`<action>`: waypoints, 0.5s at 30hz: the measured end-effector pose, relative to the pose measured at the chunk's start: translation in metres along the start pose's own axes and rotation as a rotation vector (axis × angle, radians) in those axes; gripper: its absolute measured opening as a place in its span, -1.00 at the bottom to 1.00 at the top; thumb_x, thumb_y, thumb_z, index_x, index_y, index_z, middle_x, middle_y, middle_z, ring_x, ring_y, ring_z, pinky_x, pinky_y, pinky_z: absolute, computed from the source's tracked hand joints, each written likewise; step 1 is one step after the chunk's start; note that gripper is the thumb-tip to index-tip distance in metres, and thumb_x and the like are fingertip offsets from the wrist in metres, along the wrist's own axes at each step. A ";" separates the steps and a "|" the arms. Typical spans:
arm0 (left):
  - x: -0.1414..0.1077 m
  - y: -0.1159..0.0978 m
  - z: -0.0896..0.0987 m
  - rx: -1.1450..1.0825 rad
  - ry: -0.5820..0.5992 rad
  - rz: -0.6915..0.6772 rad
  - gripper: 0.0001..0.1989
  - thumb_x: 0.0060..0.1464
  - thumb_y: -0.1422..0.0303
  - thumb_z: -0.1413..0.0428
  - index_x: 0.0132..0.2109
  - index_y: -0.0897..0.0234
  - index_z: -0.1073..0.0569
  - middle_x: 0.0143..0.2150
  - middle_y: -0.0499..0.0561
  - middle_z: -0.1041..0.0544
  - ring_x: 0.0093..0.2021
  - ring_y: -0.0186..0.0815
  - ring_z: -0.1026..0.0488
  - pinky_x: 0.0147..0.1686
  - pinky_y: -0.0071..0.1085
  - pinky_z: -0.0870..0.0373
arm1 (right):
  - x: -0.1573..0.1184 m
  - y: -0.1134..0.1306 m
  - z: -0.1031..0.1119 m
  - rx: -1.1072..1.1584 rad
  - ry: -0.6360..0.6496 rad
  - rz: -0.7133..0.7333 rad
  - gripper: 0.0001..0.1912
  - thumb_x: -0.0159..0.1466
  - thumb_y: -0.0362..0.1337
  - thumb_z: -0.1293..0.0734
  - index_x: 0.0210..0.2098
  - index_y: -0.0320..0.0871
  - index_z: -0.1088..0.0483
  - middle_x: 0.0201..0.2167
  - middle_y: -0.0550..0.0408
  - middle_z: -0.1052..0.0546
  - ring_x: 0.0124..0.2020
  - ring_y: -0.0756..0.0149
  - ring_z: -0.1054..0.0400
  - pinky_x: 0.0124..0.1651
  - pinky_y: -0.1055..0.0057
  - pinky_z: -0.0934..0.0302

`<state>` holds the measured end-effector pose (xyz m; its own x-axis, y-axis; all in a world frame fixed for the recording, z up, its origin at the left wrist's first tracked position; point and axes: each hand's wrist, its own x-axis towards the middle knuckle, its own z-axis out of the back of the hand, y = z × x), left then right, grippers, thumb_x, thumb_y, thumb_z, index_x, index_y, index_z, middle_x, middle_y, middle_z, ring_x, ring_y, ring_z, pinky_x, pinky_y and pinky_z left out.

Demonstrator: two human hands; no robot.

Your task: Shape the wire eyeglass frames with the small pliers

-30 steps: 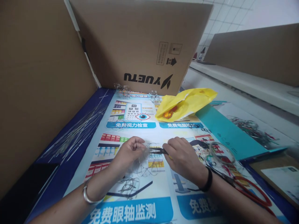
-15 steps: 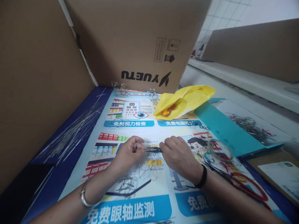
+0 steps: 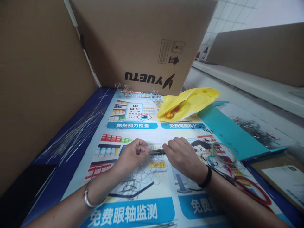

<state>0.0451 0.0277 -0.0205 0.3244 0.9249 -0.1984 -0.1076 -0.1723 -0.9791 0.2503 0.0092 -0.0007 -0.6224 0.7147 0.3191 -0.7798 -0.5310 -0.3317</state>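
My right hand (image 3: 182,158) is closed around the handles of small pliers (image 3: 156,152), whose dark metal jaws point left over the printed sheet. Right at the jaw tips, my left hand (image 3: 133,156) is pinched on a thin wire; its fingers hide most of that end. Fine wire loops dangle below the jaws. Between my forearms lies a tangle of thin wire pieces (image 3: 129,186) on the printed sheet (image 3: 152,134).
Long straight wires (image 3: 73,133) lie at left on the blue cloth. A yellow pouch (image 3: 190,103), a turquoise folder (image 3: 237,133) and red-handled scissors (image 3: 254,190) are at right. A cardboard box (image 3: 142,41) stands behind. A dark flat panel (image 3: 26,193) sits front left.
Both hands keep their hold, with the pliers turned very slightly. The view has shifted a little.
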 end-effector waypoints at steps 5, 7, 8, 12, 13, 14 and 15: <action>-0.002 -0.003 -0.001 -0.006 -0.018 0.007 -0.78 -0.15 0.40 -0.12 -0.26 0.24 -0.32 -0.46 -0.13 -0.45 -0.57 -0.48 -0.30 -0.55 -0.52 -0.19 | 0.001 0.000 0.000 0.004 0.020 0.004 -0.92 0.22 -0.39 -0.21 -0.39 -0.14 -0.30 -0.47 0.08 -0.31 -0.39 0.26 -0.04 -0.33 0.30 0.18; -0.002 -0.004 -0.001 -0.009 -0.023 0.008 -0.78 -0.15 0.39 -0.12 -0.27 0.24 -0.33 -0.46 -0.13 -0.45 -0.56 -0.48 -0.30 -0.55 -0.52 -0.19 | 0.001 0.000 0.001 0.013 0.028 0.005 -0.93 0.22 -0.39 -0.22 -0.38 -0.14 -0.30 -0.46 0.09 -0.31 -0.38 0.26 -0.05 -0.33 0.30 0.18; -0.003 -0.004 -0.001 -0.012 -0.025 0.011 -0.78 -0.16 0.39 -0.13 -0.27 0.24 -0.33 -0.46 -0.13 -0.46 -0.57 -0.48 -0.30 -0.55 -0.52 -0.19 | 0.001 0.000 0.001 0.018 0.032 0.004 -0.94 0.21 -0.39 -0.22 -0.38 -0.14 -0.30 -0.46 0.09 -0.31 -0.38 0.26 -0.05 -0.33 0.30 0.18; -0.003 -0.004 -0.001 -0.019 -0.037 0.021 -0.77 -0.18 0.40 -0.12 -0.27 0.24 -0.33 -0.46 -0.14 -0.46 -0.58 -0.48 -0.30 -0.56 -0.52 -0.19 | 0.001 0.000 0.001 0.032 0.038 0.001 -0.93 0.21 -0.42 -0.22 -0.37 -0.15 -0.31 -0.45 0.08 -0.33 -0.38 0.26 -0.05 -0.33 0.32 0.18; -0.002 -0.004 -0.002 -0.018 -0.038 0.024 -0.77 -0.18 0.39 -0.12 -0.27 0.24 -0.33 -0.47 -0.14 -0.46 -0.58 -0.48 -0.30 -0.55 -0.52 -0.19 | 0.001 0.000 0.001 0.034 0.036 0.000 -0.92 0.21 -0.42 -0.21 -0.37 -0.15 -0.31 -0.45 0.08 -0.33 -0.38 0.27 -0.06 -0.33 0.32 0.18; -0.002 -0.004 -0.002 -0.017 -0.039 0.026 -0.77 -0.18 0.39 -0.12 -0.27 0.24 -0.33 -0.47 -0.14 -0.46 -0.58 -0.48 -0.30 -0.55 -0.52 -0.19 | 0.001 0.000 0.001 0.035 0.035 -0.004 -0.91 0.21 -0.43 -0.21 -0.37 -0.15 -0.31 -0.46 0.08 -0.33 -0.39 0.27 -0.06 -0.34 0.33 0.18; -0.002 -0.005 -0.002 -0.015 -0.038 0.028 -0.77 -0.19 0.39 -0.13 -0.28 0.24 -0.33 -0.47 -0.14 -0.46 -0.58 -0.47 -0.30 -0.55 -0.52 -0.19 | 0.001 0.000 0.000 0.038 0.037 -0.008 -0.90 0.21 -0.44 -0.21 -0.37 -0.16 -0.31 -0.46 0.08 -0.33 -0.39 0.28 -0.06 -0.34 0.34 0.18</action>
<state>0.0466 0.0257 -0.0157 0.2856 0.9318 -0.2243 -0.1015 -0.2033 -0.9738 0.2501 0.0097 -0.0002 -0.6137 0.7348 0.2887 -0.7872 -0.5414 -0.2954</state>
